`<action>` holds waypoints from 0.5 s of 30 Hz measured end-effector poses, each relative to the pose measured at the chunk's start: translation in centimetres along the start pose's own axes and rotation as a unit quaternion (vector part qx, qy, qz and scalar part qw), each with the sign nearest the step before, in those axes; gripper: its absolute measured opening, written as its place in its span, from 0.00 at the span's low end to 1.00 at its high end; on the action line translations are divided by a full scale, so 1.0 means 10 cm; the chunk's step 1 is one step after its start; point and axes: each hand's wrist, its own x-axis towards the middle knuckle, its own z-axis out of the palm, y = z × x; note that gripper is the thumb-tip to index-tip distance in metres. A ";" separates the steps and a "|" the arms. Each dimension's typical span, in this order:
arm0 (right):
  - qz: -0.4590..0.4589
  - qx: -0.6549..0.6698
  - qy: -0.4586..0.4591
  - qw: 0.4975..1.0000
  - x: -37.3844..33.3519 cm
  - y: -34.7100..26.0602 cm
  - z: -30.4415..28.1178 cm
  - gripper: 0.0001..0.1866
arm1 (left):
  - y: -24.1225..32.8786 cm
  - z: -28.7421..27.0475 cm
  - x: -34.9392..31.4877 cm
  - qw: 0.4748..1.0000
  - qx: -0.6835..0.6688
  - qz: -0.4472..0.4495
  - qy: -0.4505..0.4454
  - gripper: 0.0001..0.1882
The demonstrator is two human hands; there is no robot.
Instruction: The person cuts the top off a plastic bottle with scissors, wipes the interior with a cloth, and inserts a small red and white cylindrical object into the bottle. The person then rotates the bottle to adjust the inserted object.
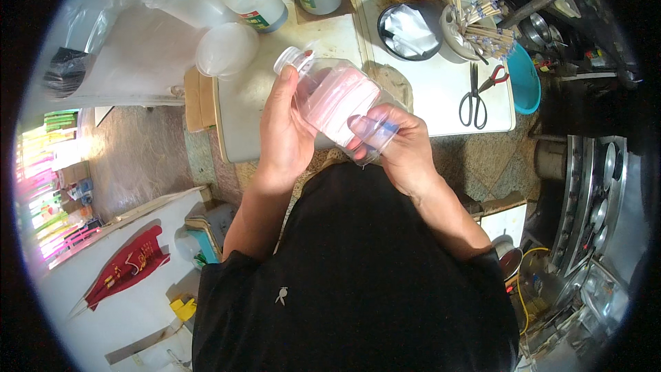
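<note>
I hold a clear plastic bottle (342,100) tilted above the near edge of the table, its white neck at the upper left. A pink-and-white band shows on or inside its middle; which one I cannot tell. My left hand (284,127) grips it along the left side, with the thumb up by the neck. At the lower right end, my right hand (405,139) is closed on the bottle, its thumb and fingertips partly seen through clear, bluish plastic. Whether those fingers reach inside is unclear.
On the white table (441,114) lie black-handled scissors (472,107) and red-handled pliers (493,80). A bowl of wooden sticks (460,38), a black dish (411,31) with white film, and plastic jugs (252,1) stand behind. A teal basin (525,79) is at the right.
</note>
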 end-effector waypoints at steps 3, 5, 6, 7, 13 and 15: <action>-0.018 0.013 -0.012 1.000 0.01 0.08 0.04 0.04 | -0.08 -0.14 0.10 0.999 0.005 0.039 -0.024 0.32; -0.035 0.007 -0.011 0.999 0.03 0.10 0.06 0.03 | -0.07 -0.16 0.10 0.999 -0.018 0.036 -0.034 0.33; -0.037 0.002 -0.019 0.999 0.04 0.10 0.06 0.03 | -0.06 -0.16 0.10 0.998 -0.030 0.034 -0.038 0.33; -0.040 -0.003 -0.027 0.999 0.05 0.10 0.06 0.03 | -0.06 -0.15 0.10 0.999 -0.036 0.033 -0.023 0.33; -0.026 0.021 -0.044 0.998 0.09 0.09 0.09 0.03 | -0.06 -0.13 0.16 0.997 -0.046 0.051 0.037 0.33; -0.016 0.023 -0.046 0.999 0.11 0.11 0.06 0.05 | -0.05 -0.12 0.18 0.996 -0.052 0.052 0.048 0.32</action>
